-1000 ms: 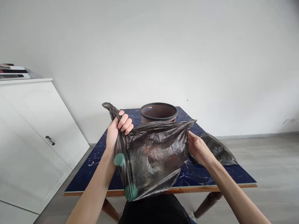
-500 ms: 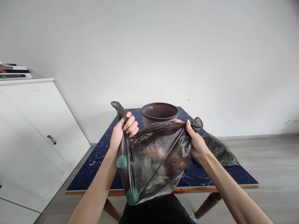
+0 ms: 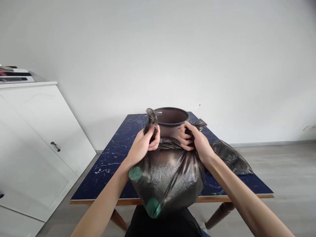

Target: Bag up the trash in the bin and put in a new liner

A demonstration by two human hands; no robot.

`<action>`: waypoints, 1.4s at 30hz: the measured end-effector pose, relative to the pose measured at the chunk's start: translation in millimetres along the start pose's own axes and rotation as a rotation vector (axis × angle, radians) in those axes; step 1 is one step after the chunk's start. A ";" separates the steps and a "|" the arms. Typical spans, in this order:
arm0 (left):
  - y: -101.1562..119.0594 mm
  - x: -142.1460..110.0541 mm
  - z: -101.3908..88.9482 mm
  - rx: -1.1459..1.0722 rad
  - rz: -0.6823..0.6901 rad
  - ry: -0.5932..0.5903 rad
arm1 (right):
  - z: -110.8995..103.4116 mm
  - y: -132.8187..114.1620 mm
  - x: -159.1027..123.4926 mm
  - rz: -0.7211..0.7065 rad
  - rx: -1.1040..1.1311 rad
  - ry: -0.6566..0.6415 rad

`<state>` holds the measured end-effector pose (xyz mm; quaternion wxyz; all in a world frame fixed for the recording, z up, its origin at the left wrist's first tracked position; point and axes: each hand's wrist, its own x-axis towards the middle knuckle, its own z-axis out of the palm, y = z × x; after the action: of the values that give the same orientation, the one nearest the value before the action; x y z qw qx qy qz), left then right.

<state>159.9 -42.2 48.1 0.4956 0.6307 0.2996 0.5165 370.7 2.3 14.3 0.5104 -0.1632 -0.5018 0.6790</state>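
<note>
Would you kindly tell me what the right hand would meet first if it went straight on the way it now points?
Most likely the brown bin, which stands beyond the right hand and the black bag it grips, though this single view leaves the gap unclear.

Blue marbled table, brown bin, black bag
</note>
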 end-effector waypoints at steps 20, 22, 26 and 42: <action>10.7 -3.9 11.4 0.575 -0.044 -0.148 | 6.4 9.8 -6.0 0.089 -0.395 -0.051; 9.4 -2.5 11.9 0.617 -0.016 -0.120 | 8.5 7.2 -9.2 0.048 -0.512 -0.086; 8.9 0.3 17.9 0.786 0.046 -0.142 | 17.1 7.9 -14.3 0.037 -0.672 -0.134; 14.8 -2.0 18.5 0.825 0.042 -0.266 | 19.0 13.1 -12.2 0.107 -0.313 0.306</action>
<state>174.8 -54.7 61.7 0.2258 0.8430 0.4015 0.2776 355.0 -17.6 8.1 0.5125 -0.3678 -0.5082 0.5863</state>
